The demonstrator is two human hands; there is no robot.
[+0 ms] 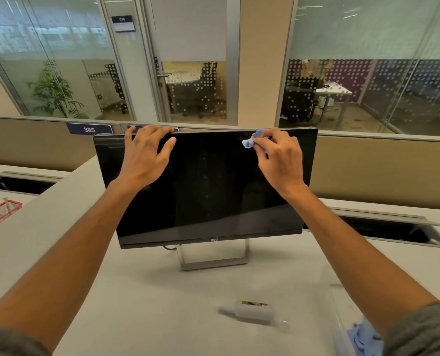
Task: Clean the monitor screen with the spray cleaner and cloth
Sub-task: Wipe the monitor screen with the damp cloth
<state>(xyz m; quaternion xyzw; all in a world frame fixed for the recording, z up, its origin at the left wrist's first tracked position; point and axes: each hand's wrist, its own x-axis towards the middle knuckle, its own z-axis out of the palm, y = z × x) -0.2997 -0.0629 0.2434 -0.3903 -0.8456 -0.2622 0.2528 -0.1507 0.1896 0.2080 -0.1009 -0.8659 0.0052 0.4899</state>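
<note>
Nearest, at the bottom right corner, a crumpled blue bundle (362, 337) lies in what looks like a clear-walled bin, its rim too faint to be sure of. Just beyond, the spray cleaner (254, 311) lies on its side on the counter (149, 291), a small pale bottle, light and likely to roll, best taken around its body.

Farther out, the monitor (206, 186) stands on a thin metal stand (213, 258). It looks top-heavy and easily tipped, and the dark glass would mark under hard pressure. The left hand (143, 155) steadies it, fingers spread and hooked over the top edge, a sound place to brace. The right hand (278, 156) pinches a small blue cloth (252, 140) between thumb and fingertips, pressed to the screen near its upper right. The cloth is soft, limp, and bunches easily.

At far left a red mesh basket (2, 211) holds something pale I can't identify.
</note>
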